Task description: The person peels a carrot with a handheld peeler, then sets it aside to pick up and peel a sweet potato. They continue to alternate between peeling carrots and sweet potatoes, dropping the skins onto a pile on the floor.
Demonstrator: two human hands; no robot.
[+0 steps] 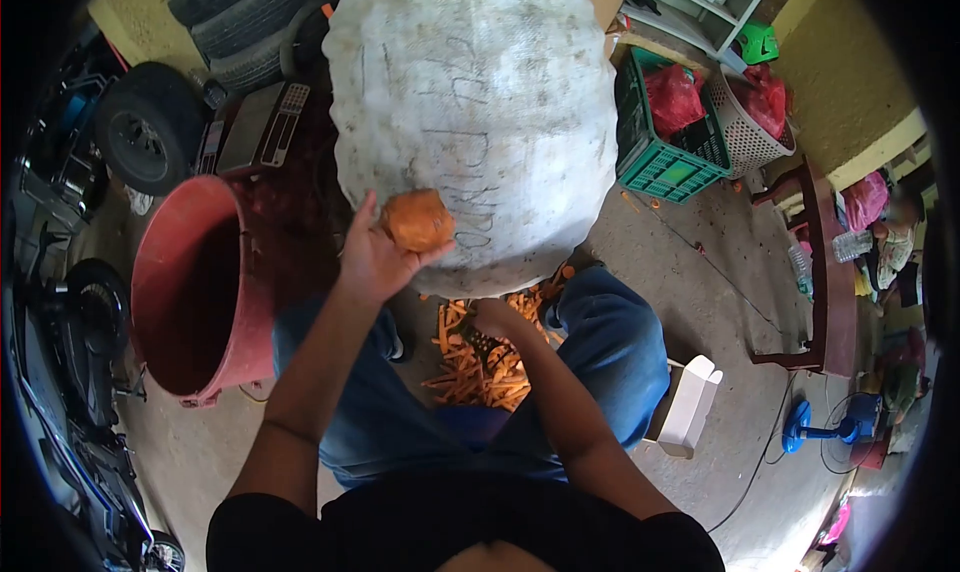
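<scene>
A rounded, peeled orange vegetable chunk (418,221) rests in my left hand (372,262), whose fingers and thumb curve around it. This hand is raised in front of the big white sack (540,102) with handwriting on it. Lower down, between my knees, my right hand (495,320) is curled over a heap of orange vegetable strips (480,372). Its fingertips are turned down and hidden, so what they hold cannot be made out. Something dark with a grid of holes shows among the strips, partly covered.
On the left stand a red tub (215,302), a tyre (148,130) and a parked motorbike (75,402). To the right are a green crate (675,167), a white basket (750,142), a wooden bench (825,272), an open white box (687,407) and a blue fan (797,427).
</scene>
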